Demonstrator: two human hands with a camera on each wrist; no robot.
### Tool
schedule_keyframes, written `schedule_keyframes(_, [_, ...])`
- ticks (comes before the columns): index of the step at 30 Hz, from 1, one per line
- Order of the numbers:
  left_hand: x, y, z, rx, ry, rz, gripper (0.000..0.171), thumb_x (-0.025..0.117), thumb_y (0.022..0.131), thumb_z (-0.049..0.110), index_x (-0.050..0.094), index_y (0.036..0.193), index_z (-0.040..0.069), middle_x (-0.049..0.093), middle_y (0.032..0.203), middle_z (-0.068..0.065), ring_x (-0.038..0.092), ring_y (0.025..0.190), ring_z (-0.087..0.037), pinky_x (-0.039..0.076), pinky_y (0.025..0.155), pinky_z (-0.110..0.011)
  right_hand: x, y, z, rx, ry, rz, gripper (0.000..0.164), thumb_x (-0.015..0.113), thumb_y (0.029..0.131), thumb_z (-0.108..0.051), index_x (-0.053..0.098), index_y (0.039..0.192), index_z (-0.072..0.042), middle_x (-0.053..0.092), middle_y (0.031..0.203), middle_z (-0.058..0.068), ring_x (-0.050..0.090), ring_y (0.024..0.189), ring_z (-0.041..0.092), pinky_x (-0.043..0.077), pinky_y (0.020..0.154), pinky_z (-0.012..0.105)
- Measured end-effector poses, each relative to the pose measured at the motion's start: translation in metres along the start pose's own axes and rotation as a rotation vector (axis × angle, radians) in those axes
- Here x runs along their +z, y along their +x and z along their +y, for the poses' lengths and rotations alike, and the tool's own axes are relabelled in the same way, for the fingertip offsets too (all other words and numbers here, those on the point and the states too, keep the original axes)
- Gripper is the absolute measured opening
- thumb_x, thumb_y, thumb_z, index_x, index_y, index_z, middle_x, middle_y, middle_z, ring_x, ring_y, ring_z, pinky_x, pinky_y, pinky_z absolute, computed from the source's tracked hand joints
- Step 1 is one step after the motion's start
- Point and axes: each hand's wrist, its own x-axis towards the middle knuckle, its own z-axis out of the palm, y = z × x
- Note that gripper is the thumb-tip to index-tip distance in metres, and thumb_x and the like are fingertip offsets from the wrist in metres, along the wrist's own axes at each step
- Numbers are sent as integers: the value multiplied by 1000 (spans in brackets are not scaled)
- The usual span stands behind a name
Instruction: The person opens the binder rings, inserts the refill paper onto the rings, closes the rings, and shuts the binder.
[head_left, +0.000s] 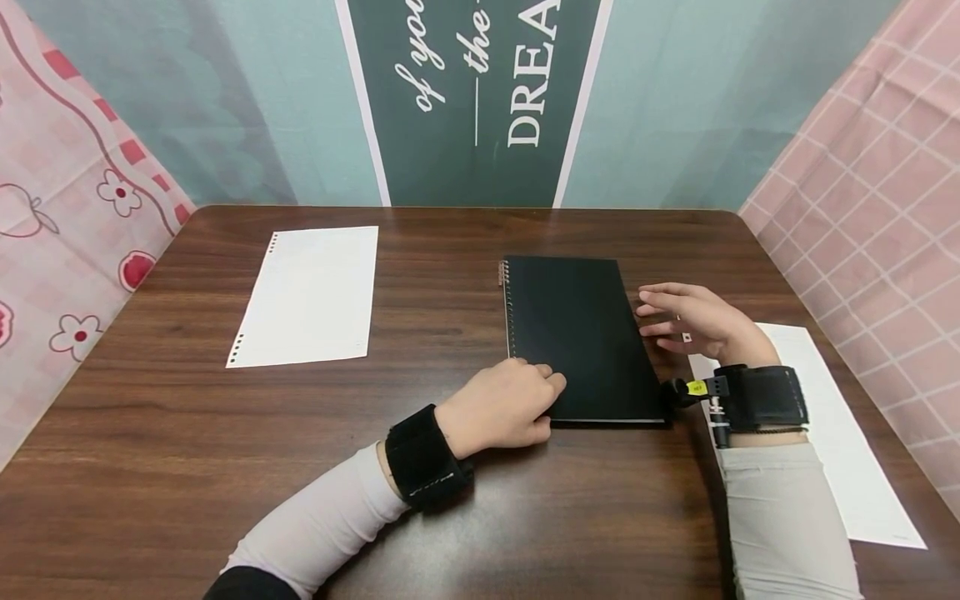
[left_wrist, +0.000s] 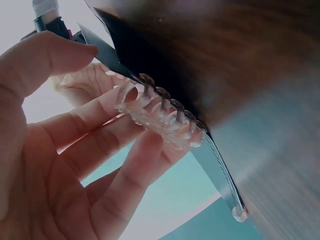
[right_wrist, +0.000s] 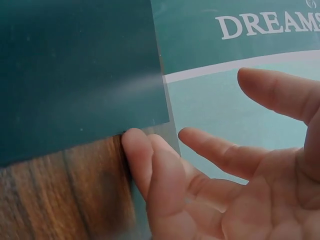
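Observation:
A black ring-bound notebook (head_left: 581, 333) lies closed on the table, its binding along the left side. My left hand (head_left: 498, 404) is over its lower left corner. In the left wrist view, the loosely bent fingers rest against the clear plastic rings (left_wrist: 165, 117), while the thumb (left_wrist: 65, 52) stands apart from them. At the notebook's right edge is my right hand (head_left: 693, 321), fingers extended and slightly spread. Its fingertips (right_wrist: 137, 145) are right at the black cover (right_wrist: 85, 70) in the right wrist view, and nothing lies between fingers and thumb.
A white punched sheet (head_left: 307, 296) lies at the table's left. Another white sheet (head_left: 847, 450) sits at the right, partly hidden under my right forearm. Patterned cloth (head_left: 675, 100) hangs behind the brown table (head_left: 225, 483) and along both sides.

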Motion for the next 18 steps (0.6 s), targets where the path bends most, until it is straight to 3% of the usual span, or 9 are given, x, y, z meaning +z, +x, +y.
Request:
schedule_keyframes(12, [1,0,-2,32,-16,11,5,63,82,13,63,86,15,55,72,5,52,61,-8,47,62,-22,2,2,2,-18,92,-28,70,50,102,-46,23,154,-8,59,112,-14,63,98,5,51,79,25])
schedule_keyframes(18, [0,0,-1,33,-31,14,8,62,84,8,64,83,17,57,70,5,50,56,-7,41,52,-18,2,2,0,-21,59,-31,76,49,102,-48,17,158,-8,58,113,-14,64,98,2,50,83,28])
